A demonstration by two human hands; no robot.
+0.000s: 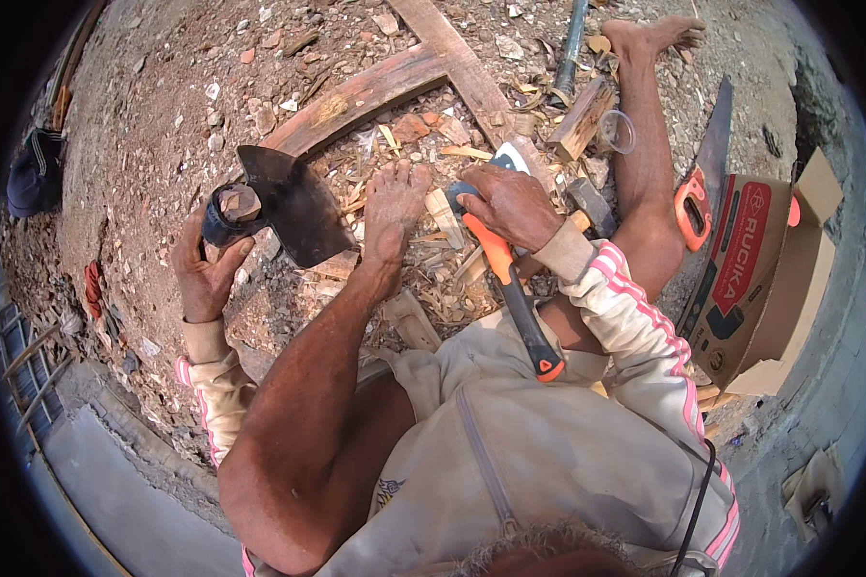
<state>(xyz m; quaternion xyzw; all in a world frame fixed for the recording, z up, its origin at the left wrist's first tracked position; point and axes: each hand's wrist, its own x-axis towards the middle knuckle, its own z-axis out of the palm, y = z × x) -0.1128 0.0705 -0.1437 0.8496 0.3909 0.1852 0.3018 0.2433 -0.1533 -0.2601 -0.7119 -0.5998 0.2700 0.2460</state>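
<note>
My left hand (212, 269) is closed on the dark metal collar of a hoe head (298, 212), which has a piece of wood (239, 200) in its socket. The hoe's flat black blade tilts beside my bare left foot (394, 202). My right hand (510, 207) is closed round the upper part of a hatchet (524, 322) with an orange and black handle; its metal head shows above my fingers. Just right of that hand lies a hammer (592, 207) with a dark steel head, its handle partly hidden. Wood chips (452, 293) are scattered beneath both hands.
Joined planks (356, 101), a wooden block (579, 120), a pipe (573, 48) and a clear plastic cup (618, 132) lie ahead. A handsaw (702, 183) and an open cardboard box (789, 308) are at right. A dark cap (34, 173) and metal grid (24, 356) sit at far left.
</note>
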